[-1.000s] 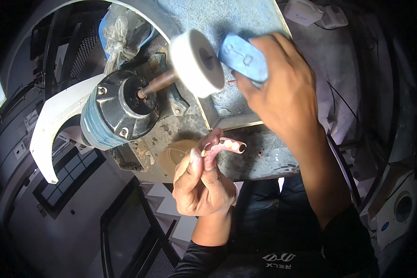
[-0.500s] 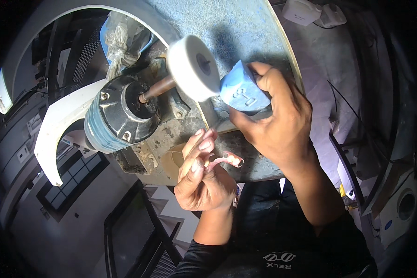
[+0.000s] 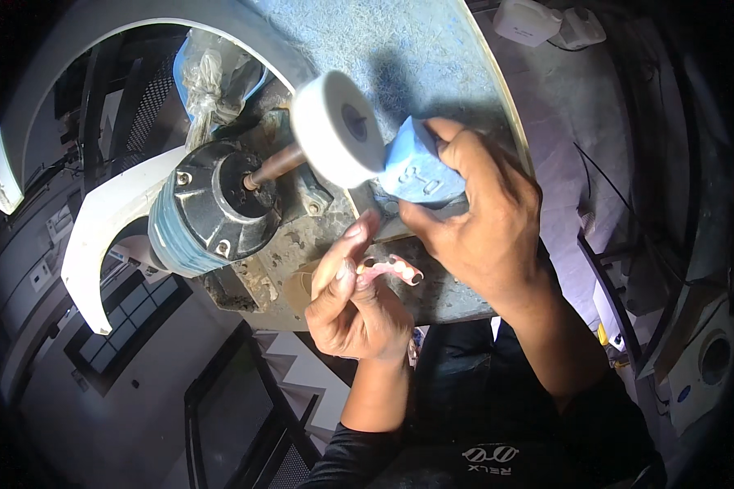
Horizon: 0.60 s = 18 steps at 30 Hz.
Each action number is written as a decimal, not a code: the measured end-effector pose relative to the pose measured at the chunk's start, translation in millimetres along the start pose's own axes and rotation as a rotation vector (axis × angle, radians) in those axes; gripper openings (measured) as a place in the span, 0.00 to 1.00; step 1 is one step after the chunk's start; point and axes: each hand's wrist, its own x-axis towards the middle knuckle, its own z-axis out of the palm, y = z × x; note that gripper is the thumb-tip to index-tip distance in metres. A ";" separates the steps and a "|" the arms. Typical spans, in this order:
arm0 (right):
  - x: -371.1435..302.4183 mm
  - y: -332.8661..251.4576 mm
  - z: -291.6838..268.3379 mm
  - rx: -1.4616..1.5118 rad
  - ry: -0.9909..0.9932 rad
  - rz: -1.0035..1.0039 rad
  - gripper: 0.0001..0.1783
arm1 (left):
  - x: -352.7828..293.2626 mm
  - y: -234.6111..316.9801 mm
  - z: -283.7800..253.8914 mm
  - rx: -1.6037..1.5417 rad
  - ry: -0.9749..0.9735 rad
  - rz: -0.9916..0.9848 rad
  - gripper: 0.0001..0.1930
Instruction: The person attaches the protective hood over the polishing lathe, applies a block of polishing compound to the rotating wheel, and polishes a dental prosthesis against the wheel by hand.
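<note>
A white round buffing wheel [image 3: 326, 122] sits on the shaft of a black and blue-grey motor [image 3: 204, 204]. My right hand [image 3: 497, 216] grips a blue block of polishing compound [image 3: 420, 167] between the thumb and fingers. The block's left edge is at the wheel's rim and appears to touch it. Below the wheel, my left hand [image 3: 355, 314] pinches a small partial denture [image 3: 400, 270] with a pink base, pale teeth and metal clasps. My left fingertips cover one end of the denture, which is apart from the wheel.
A curved pale guard [image 3: 90, 244] stands left of the motor. Behind it lies a knotted clear plastic bag [image 3: 208, 77] in a blue container. The dusty blue sheet [image 3: 457, 49] lines the bench beyond the wheel. White jugs [image 3: 530, 20] stand at the far right.
The denture has turned in my left hand and shows more of its curve. My left fingers have shifted around it. The block remains at the wheel, with the whole view slightly shifted.
</note>
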 end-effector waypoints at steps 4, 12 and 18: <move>-6.9 -0.8 -0.1 0.016 0.016 -0.008 0.23 | -2.0 -5.0 6.3 -0.040 0.001 -0.085 0.08; -0.9 -3.6 -2.7 -0.007 0.008 -0.017 0.23 | -1.3 -10.9 11.6 -0.022 0.041 -0.063 0.06; -0.6 -3.6 -7.0 -0.052 -0.042 0.014 0.27 | -4.3 -12.9 13.8 -0.018 0.042 -0.077 0.06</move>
